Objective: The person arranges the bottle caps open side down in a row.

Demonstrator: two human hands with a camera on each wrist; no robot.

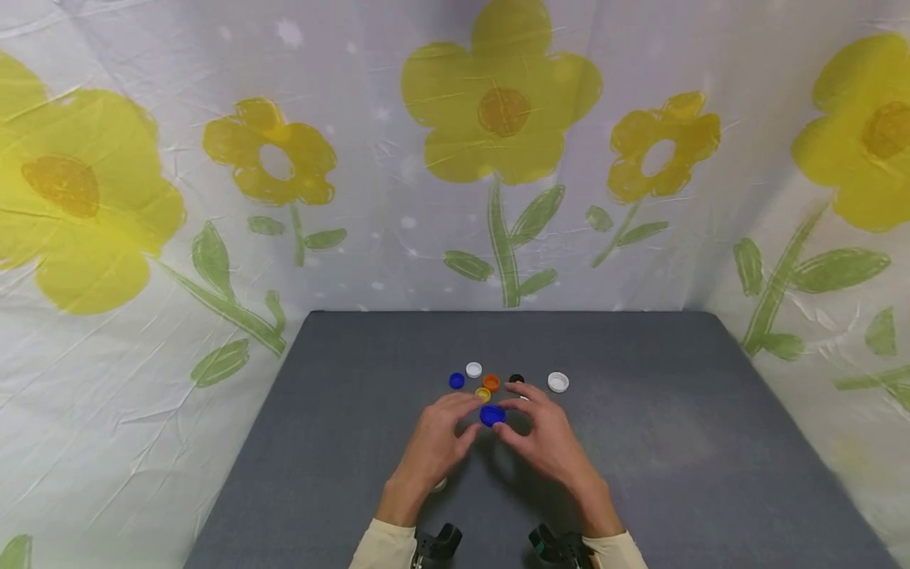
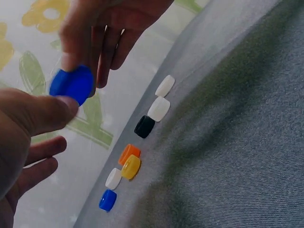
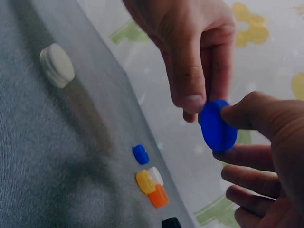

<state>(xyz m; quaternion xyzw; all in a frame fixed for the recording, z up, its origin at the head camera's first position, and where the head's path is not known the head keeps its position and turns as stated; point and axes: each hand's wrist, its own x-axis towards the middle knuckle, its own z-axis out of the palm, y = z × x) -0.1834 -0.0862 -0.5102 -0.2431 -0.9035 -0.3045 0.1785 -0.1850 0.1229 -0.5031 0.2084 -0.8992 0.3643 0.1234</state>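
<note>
A large blue bottle cap (image 1: pixel 493 415) is held up over the grey table, between both hands. My right hand (image 1: pixel 547 435) pinches it, thumb on its flat face and index finger at its edge in the right wrist view, the other fingers spread. From the opposite side my left hand (image 1: pixel 439 435) pinches the rim, its thumb (image 2: pixel 59 111) overlapping the cap's lower edge in the left wrist view. Beyond the hands lie a yellow cap (image 1: pixel 483 394), an orange cap (image 1: pixel 491 382), a smaller blue cap (image 1: pixel 456 381) and a white cap (image 1: pixel 473 369).
A black cap (image 1: pixel 517 378) lies just past my right fingertips, with a white cap (image 1: pixel 558 382) farther right. Another white cap (image 1: pixel 524 397) is mostly hidden behind that hand. Near my left wrist rests a cream-white lid (image 3: pixel 57 65). A flowered cloth (image 1: pixel 384 237) hangs behind the table.
</note>
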